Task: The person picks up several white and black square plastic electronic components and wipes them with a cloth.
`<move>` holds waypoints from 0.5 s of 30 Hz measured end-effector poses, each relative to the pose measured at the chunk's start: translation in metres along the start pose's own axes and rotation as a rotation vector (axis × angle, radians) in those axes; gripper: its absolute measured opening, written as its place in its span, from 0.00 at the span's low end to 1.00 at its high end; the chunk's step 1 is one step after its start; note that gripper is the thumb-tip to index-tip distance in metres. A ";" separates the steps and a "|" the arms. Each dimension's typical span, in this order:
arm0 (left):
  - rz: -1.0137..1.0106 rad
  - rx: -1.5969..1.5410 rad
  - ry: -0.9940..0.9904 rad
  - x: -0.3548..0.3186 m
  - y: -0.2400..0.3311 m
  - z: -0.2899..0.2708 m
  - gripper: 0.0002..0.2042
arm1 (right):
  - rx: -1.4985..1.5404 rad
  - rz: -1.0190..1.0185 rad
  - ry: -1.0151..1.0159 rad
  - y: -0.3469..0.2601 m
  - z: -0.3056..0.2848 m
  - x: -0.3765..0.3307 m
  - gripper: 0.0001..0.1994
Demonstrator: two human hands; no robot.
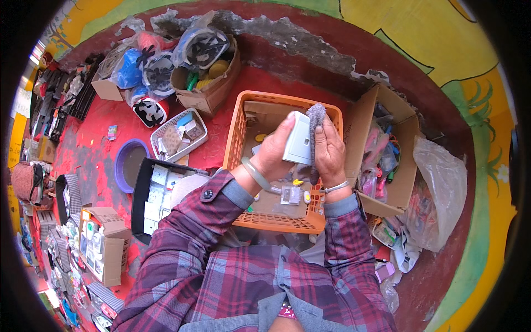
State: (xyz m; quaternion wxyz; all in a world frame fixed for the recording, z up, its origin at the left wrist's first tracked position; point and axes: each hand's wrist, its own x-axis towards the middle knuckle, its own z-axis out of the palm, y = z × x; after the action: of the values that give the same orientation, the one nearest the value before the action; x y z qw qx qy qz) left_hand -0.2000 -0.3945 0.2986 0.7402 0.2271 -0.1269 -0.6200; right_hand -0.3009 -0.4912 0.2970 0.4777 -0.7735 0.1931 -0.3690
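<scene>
Red floor (217,138) below; white plate (299,139) between left hand (269,153) and grey cloth (315,124).

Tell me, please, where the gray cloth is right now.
In the head view, the gray cloth is just right of centre, between the right hand and the white wall plate, over the orange basket.

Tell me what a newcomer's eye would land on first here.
Probably the big orange basket in the middle. Over it, the left hand holds a white square plate, and the right hand holds a gray cloth beside it. Left of the basket, a purple basin stands out on the red floor.
</scene>
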 end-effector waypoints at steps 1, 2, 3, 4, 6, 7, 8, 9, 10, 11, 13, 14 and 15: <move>0.042 -0.028 -0.029 0.003 0.005 0.000 0.23 | -0.125 -0.066 0.025 0.004 0.003 -0.003 0.20; 0.080 -0.084 0.037 0.004 0.007 0.002 0.24 | -0.158 -0.201 0.055 0.004 0.008 -0.008 0.19; 0.093 -0.119 0.041 0.007 0.011 -0.002 0.25 | -0.245 -0.286 -0.003 -0.006 0.013 -0.011 0.19; 0.104 -0.156 0.044 0.008 0.016 -0.006 0.26 | -0.335 -0.371 -0.059 -0.016 0.017 -0.014 0.20; 0.095 -0.089 0.122 0.004 0.021 -0.006 0.27 | -0.457 -0.513 -0.226 -0.020 0.026 -0.023 0.20; 0.082 -0.086 0.135 0.002 0.021 -0.006 0.26 | -0.452 -0.562 -0.202 -0.021 0.031 -0.025 0.19; 0.069 -0.084 0.149 0.000 0.021 -0.006 0.26 | -0.452 -0.573 -0.207 -0.022 0.029 -0.023 0.19; 0.000 -0.258 -0.071 0.002 0.022 -0.014 0.26 | -0.448 -0.585 -0.216 -0.024 0.026 -0.019 0.18; -0.002 -0.242 -0.036 0.002 0.017 -0.019 0.26 | -0.444 -0.596 -0.225 -0.026 0.024 -0.015 0.18; -0.004 -0.226 0.000 0.001 0.008 -0.021 0.25 | -0.457 -0.564 -0.214 -0.028 0.021 -0.011 0.18; 0.019 -0.189 0.094 -0.001 -0.008 -0.010 0.25 | -0.490 -0.517 -0.137 -0.028 0.018 -0.009 0.18; 0.002 -0.124 0.101 -0.003 -0.010 -0.006 0.25 | -0.505 -0.494 -0.098 -0.028 0.017 -0.007 0.18; -0.016 -0.060 0.107 -0.005 -0.011 0.001 0.25 | -0.554 -0.458 -0.044 -0.027 0.015 -0.007 0.18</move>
State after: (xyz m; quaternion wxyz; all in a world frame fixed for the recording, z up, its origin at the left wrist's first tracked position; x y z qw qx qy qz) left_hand -0.2108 -0.3912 0.2946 0.7474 0.2390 -0.0667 -0.6164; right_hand -0.2952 -0.4651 0.3135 0.1588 -0.9046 0.0970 -0.3835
